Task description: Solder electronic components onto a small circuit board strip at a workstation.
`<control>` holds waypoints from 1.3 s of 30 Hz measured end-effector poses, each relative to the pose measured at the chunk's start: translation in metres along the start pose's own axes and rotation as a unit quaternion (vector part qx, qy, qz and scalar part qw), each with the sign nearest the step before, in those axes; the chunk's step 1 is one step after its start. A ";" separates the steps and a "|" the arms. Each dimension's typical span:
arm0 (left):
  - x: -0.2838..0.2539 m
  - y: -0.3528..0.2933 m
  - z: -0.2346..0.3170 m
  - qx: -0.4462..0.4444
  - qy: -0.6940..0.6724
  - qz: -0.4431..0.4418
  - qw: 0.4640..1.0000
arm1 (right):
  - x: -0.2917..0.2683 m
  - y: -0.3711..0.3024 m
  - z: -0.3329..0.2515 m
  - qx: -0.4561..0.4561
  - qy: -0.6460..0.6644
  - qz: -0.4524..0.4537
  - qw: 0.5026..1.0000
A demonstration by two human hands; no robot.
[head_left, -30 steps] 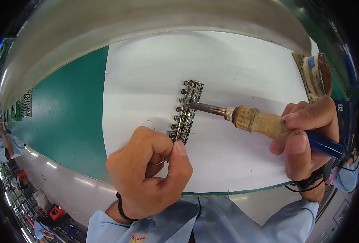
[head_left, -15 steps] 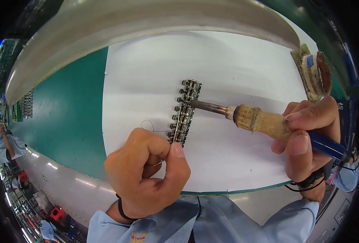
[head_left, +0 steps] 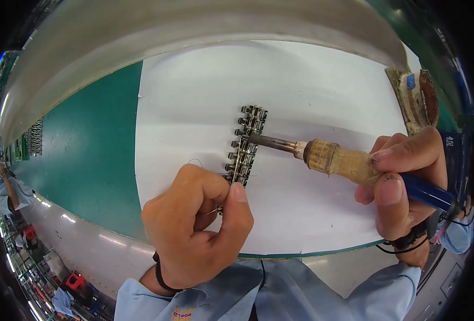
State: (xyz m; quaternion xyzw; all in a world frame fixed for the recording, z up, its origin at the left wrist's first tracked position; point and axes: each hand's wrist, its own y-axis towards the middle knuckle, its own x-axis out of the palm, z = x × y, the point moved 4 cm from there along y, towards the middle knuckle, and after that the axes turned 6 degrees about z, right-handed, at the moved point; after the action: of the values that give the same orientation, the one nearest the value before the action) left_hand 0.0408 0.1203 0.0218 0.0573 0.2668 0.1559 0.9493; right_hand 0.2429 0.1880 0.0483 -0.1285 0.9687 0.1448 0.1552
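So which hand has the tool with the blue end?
The right hand. It grips the blue-ended tool, while the left hand pinches the near end of the metal strip.

The fingers of the left hand [head_left: 188, 235] pinch a metal strip [head_left: 243, 155] at its near end; right of it, the right hand [head_left: 423, 165] holds a soldering iron [head_left: 337, 160], tip at the strip's middle.

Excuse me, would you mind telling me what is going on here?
A person's right hand holds a blue-handled, tan-gripped soldering iron, its dark tip on or just above a row of small silvery metal clips on a white sheet. The left hand pinches near the row's lower part; what it grips is partly hidden.
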 end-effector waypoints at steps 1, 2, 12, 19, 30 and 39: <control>0.000 0.000 -0.001 -0.009 0.003 -0.007 1.000 | 0.000 0.000 -0.001 -0.004 0.001 0.002 1.000; -0.001 -0.001 -0.001 -0.009 0.002 -0.007 1.000 | 0.000 -0.001 -0.002 -0.007 0.001 0.003 1.000; -0.009 -0.002 0.011 -0.028 -0.009 0.010 1.000 | -0.011 -0.001 -0.014 -0.017 -0.049 -0.003 0.999; -0.017 -0.006 0.008 -0.037 -0.055 0.060 0.996 | -0.019 -0.016 -0.037 -0.073 -0.103 0.009 0.992; 0.006 -0.031 -0.001 -0.015 -0.084 0.043 0.995 | 0.002 -0.104 -0.027 -0.053 0.028 0.177 0.982; 0.008 -0.038 0.001 -0.009 -0.116 0.056 0.992 | 0.017 -0.106 -0.020 -0.096 -0.099 0.291 0.947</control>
State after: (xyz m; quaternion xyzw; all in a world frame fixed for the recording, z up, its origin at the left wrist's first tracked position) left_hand 0.0577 0.0874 0.0119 0.0813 0.1495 0.2039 0.9641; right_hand 0.2534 0.0802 0.0351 0.1596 0.9253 0.2879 0.1883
